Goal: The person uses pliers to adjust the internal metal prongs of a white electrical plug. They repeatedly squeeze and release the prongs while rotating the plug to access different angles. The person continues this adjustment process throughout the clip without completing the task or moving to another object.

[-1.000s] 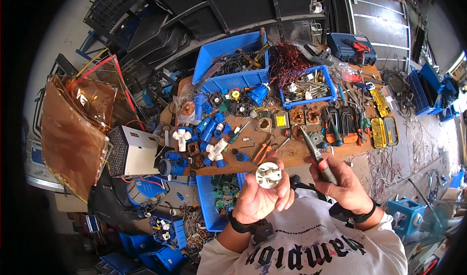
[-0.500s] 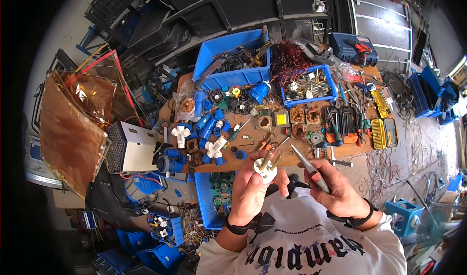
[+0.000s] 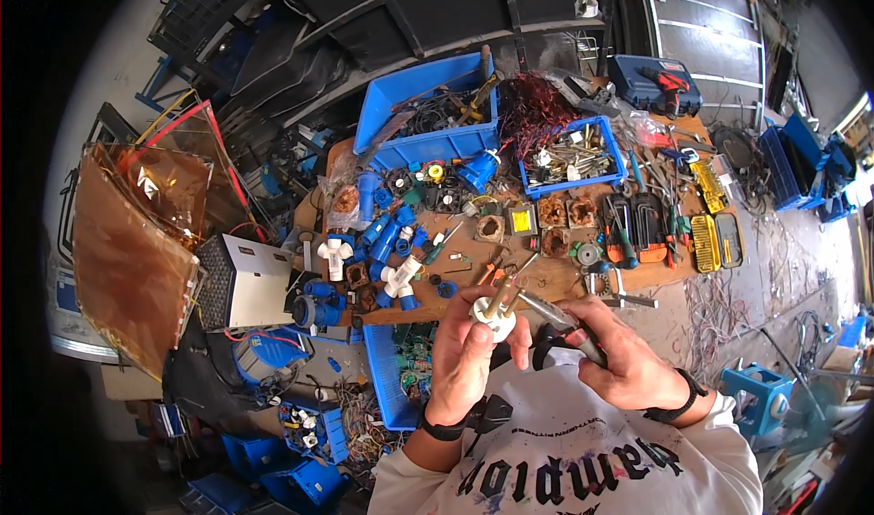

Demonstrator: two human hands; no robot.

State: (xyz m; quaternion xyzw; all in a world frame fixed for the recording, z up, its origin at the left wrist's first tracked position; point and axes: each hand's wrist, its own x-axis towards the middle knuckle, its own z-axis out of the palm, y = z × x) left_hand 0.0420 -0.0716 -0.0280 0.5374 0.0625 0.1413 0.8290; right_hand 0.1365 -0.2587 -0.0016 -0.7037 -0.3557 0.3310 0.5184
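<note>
Two hands work close together in front of the chest, just off the near edge of the wooden table [image 3: 566, 276]. The left hand [image 3: 461, 362] grips a white disc [image 3: 497, 326] between its thumb and fingers, with the metal pins [image 3: 500, 298] standing up from its face. The right hand [image 3: 630, 356] has its fingers closed round a pointed tool [image 3: 552, 313], grey toward the tip and red and dark at the handle. That tip lies right by the pins; I cannot tell whether it touches one.

For good control, the disc is probably best pinched firmly by its rim, fingertips well clear of the tip's path, since a slip would likely run toward the left hand. Small, slow movements of the right wrist should serve better than a hard push. Bracing both forearms against the body would help. Tilting the disc's face toward the eyes should make the contact easier to judge.
</note>
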